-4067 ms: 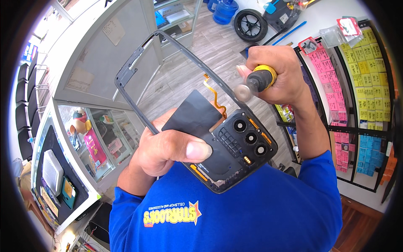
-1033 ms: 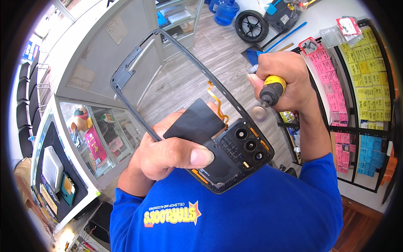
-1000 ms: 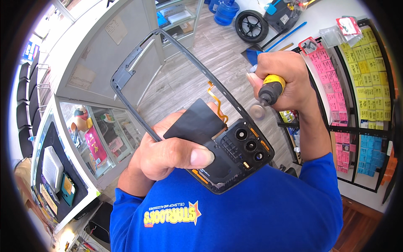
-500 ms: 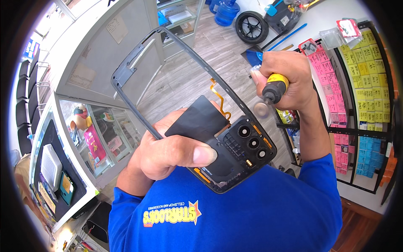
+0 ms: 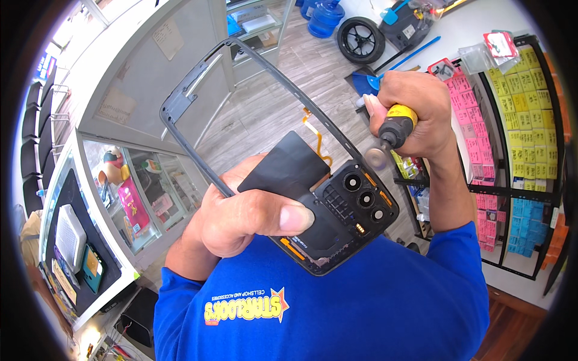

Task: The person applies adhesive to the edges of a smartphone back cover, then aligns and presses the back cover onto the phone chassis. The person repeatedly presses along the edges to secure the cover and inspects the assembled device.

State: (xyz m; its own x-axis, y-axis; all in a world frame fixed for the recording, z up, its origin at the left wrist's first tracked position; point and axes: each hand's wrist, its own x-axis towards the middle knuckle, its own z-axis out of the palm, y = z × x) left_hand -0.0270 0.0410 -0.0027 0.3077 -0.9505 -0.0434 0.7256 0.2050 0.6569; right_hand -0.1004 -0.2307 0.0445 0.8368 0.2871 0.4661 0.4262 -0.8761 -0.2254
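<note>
My left hand (image 5: 241, 219) grips a dark phone frame (image 5: 330, 248) by its lower part, thumb pressed on the black inner cover. Most of the frame is an open rim pointing up and away. Three camera lenses (image 5: 365, 199) sit on its right side. From beside them an orange ribbon cable (image 5: 318, 144) sticks up, and a black flexible sheet (image 5: 286, 165) juts over the opening. My right hand (image 5: 424, 111) is wrapped round a yellow and black rotary tool (image 5: 397, 127). Its round disc (image 5: 376, 159), blurred, is close to the frame's right edge; whether they touch I cannot tell.
Glass display cases (image 5: 129, 198) stand at the left, with a dark mat (image 5: 72, 253) holding devices in front. A shelf rack with pink and yellow labelled boxes (image 5: 524, 114) is at the right. On the far floor are a wheel (image 5: 361, 40) and blue water jugs (image 5: 326, 21).
The tool in my right hand has shifted very slightly right and down. The phone frame's camera end has tilted a little in my left hand. Both grips stay the same.
</note>
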